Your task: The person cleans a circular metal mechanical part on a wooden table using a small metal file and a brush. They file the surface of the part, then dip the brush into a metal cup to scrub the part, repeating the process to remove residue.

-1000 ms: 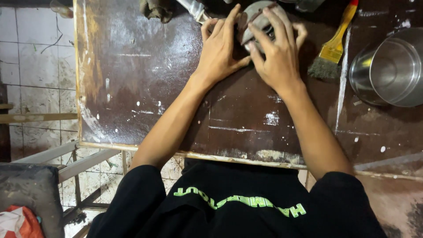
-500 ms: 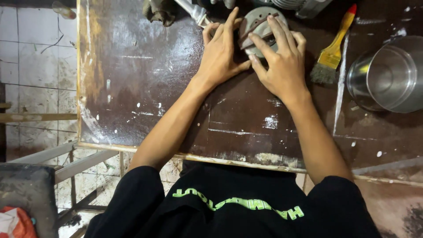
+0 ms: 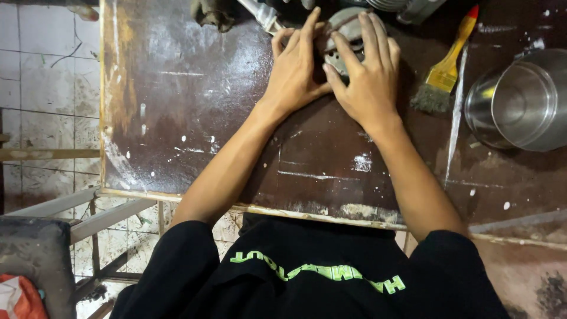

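A round grey metal part (image 3: 342, 25) with dark curved pads lies at the far edge of the dark brown worktable (image 3: 195, 118). My left hand (image 3: 294, 68) presses against its left side, fingers spread over the rim. My right hand (image 3: 367, 74) covers its right and top, fingers curled over it. Most of the part is hidden under my fingers.
A yellow-handled paintbrush (image 3: 444, 65) lies to the right of my hands. A shiny steel pot (image 3: 520, 103) stands at the right edge. A metal tube (image 3: 260, 13) and a dark rag (image 3: 209, 13) lie at the back. Tiled floor (image 3: 47, 88) and a metal frame lie to the left.
My right hand has closed in further over the round part, covering more of it. My left hand has stayed in place.
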